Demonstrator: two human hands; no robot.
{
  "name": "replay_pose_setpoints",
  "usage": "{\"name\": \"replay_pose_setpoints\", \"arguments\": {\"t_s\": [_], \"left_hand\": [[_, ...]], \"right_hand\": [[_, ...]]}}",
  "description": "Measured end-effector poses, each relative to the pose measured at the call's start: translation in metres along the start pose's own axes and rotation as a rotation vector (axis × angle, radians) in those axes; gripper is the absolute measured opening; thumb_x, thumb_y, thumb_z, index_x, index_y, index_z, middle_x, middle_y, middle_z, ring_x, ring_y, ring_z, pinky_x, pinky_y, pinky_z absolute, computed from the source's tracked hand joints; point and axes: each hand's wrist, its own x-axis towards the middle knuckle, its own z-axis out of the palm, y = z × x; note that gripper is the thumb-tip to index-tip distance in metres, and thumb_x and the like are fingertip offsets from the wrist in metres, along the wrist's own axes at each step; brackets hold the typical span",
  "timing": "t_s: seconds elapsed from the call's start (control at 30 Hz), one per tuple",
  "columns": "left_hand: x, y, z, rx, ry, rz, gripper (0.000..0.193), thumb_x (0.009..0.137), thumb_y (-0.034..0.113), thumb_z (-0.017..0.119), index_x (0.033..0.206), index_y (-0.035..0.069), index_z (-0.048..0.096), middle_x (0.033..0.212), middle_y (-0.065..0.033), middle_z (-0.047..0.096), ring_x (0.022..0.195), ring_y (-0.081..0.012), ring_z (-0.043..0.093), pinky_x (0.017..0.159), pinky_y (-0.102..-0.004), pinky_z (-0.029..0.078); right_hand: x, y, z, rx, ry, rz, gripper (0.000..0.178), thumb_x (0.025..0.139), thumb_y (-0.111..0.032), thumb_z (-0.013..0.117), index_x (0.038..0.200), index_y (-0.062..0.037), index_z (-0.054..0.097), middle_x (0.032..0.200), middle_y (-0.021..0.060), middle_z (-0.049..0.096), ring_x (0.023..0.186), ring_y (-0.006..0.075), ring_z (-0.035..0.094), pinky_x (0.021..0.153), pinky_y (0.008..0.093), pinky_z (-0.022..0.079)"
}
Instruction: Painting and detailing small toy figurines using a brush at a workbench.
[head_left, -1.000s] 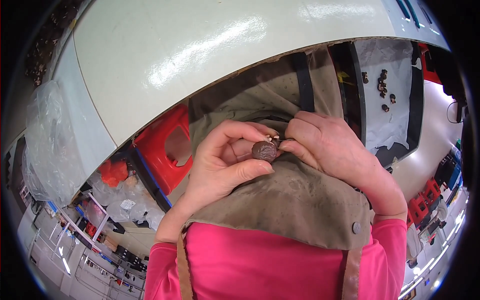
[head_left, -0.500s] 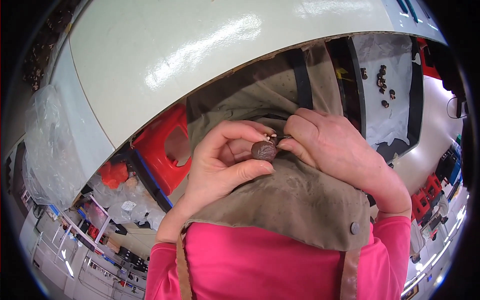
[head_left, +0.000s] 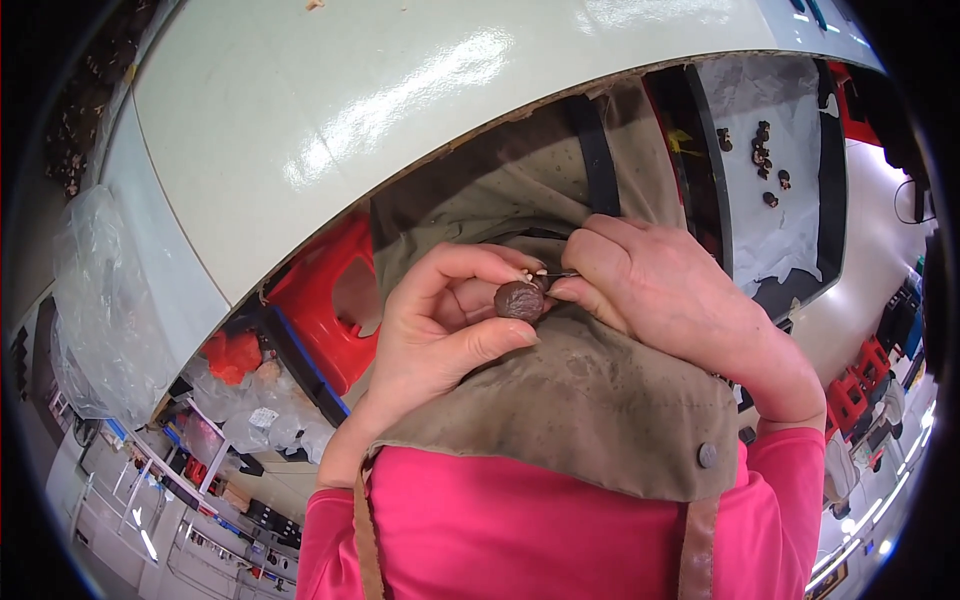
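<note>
My left hand point(head_left: 437, 307) pinches a small figurine point(head_left: 519, 300) between thumb and fingers, above my lap. Its round, dark brown, grooved part faces me, and tiny pale bits show at its far edge. Close on the right, my right hand point(head_left: 645, 270) is closed on a thin, dark, needle-like tool point(head_left: 562, 274). The tool's tip meets the far right side of the figurine, where a smaller brown part shows. Most of the tool is hidden in my right fingers. Beneath both hands lies a brown-green apron point(head_left: 590, 400).
A glossy pale table point(head_left: 300, 90) curves ahead of me. At right, a dark-edged tray point(head_left: 735, 230) lined with white paper holds several small brown figurines point(head_left: 762, 150). A red stool point(head_left: 345, 300) stands left of my lap, near clear plastic bags point(head_left: 110, 300).
The figurine and my left hand have shifted slightly left. My right hand keeps nearly the same place with the tool at the figurine. The view has tilted a little.
</note>
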Motion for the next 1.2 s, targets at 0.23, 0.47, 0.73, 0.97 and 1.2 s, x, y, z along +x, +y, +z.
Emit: {"name": "replay_pose_setpoints", "arguments": {"t_s": [0.23, 0.47, 0.73, 0.97, 1.2], "left_hand": [[0.0001, -0.0001, 0.0016, 0.013, 0.003, -0.014, 0.035, 0.078, -0.010, 0.066, 0.108, 0.000, 0.050, 0.117, -0.0133, 0.051, 0.105, -0.0188, 0.057, 0.090, -0.0303, 0.049], [0.0005, -0.0012, 0.0006, 0.004, -0.001, 0.004, 0.034, 0.078, -0.009, 0.067, 0.107, 0.000, 0.050, 0.118, -0.0138, 0.052, 0.106, -0.0191, 0.057, 0.090, -0.0302, 0.049], [0.0000, -0.0001, -0.0017, 0.008, -0.019, -0.008, 0.035, 0.078, -0.009, 0.067, 0.108, -0.001, 0.050, 0.119, -0.0140, 0.050, 0.107, -0.0200, 0.057, 0.092, -0.0313, 0.048], [-0.0017, -0.0001, -0.0018, -0.005, -0.010, -0.003, 0.035, 0.078, -0.009, 0.066, 0.108, -0.001, 0.050, 0.120, -0.0143, 0.050, 0.107, -0.0203, 0.057, 0.092, -0.0312, 0.048], [0.0011, 0.0015, 0.0008, -0.018, 0.004, -0.013, 0.034, 0.079, -0.009, 0.065, 0.108, -0.001, 0.050, 0.121, -0.0149, 0.050, 0.107, -0.0206, 0.057, 0.092, -0.0312, 0.048]], "right_hand": [[-0.0005, 0.0000, -0.0042, -0.007, -0.017, -0.024, 0.025, 0.089, -0.030, 0.054, 0.085, -0.0054, 0.051, 0.080, 0.0110, 0.053, 0.076, 0.0321, 0.057, 0.064, 0.0417, 0.047], [0.0000, 0.0026, -0.0033, -0.010, -0.021, -0.061, 0.024, 0.088, -0.029, 0.056, 0.084, -0.0057, 0.051, 0.079, 0.0104, 0.053, 0.075, 0.0310, 0.057, 0.064, 0.0410, 0.047], [0.0002, 0.0019, 0.0010, 0.002, 0.015, -0.039, 0.023, 0.087, -0.028, 0.057, 0.084, -0.0056, 0.052, 0.080, 0.0105, 0.053, 0.076, 0.0313, 0.057, 0.064, 0.0410, 0.047], [0.0012, -0.0001, -0.0025, -0.013, -0.024, -0.030, 0.023, 0.087, -0.028, 0.057, 0.083, -0.0054, 0.052, 0.080, 0.0107, 0.053, 0.076, 0.0310, 0.057, 0.064, 0.0409, 0.047], [0.0002, 0.0047, 0.0017, 0.011, 0.044, -0.052, 0.022, 0.086, -0.026, 0.058, 0.083, -0.0051, 0.052, 0.079, 0.0107, 0.052, 0.074, 0.0306, 0.056, 0.062, 0.0404, 0.047]]}}
